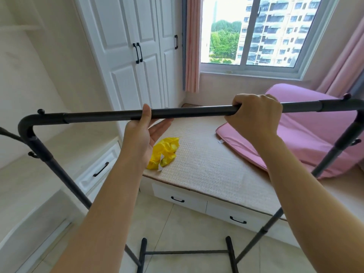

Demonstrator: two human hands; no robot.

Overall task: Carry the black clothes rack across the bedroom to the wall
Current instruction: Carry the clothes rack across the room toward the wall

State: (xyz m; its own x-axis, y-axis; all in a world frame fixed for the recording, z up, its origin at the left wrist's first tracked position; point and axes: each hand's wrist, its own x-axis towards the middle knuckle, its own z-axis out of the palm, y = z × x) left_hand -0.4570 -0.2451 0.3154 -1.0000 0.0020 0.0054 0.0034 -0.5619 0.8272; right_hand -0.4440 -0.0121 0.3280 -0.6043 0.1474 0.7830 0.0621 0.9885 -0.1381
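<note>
The black clothes rack (187, 112) stands in front of me, its top bar running across the view at chest height. Its side posts slope down left and right, and its base bars show on the floor tiles at the bottom. My right hand (256, 117) is closed around the top bar right of centre. My left hand (142, 134) is at the bar left of centre, thumb up against the near side and fingers stretched out flat beneath it, not wrapped around.
A low bed platform (206, 164) with drawers lies just beyond the rack, carrying a yellow cloth (165, 152) and a pink folded mattress (307, 134). White wardrobe doors (134, 56) and a white stepped unit (39, 184) stand to the left. A window (256, 32) with pink curtains is behind.
</note>
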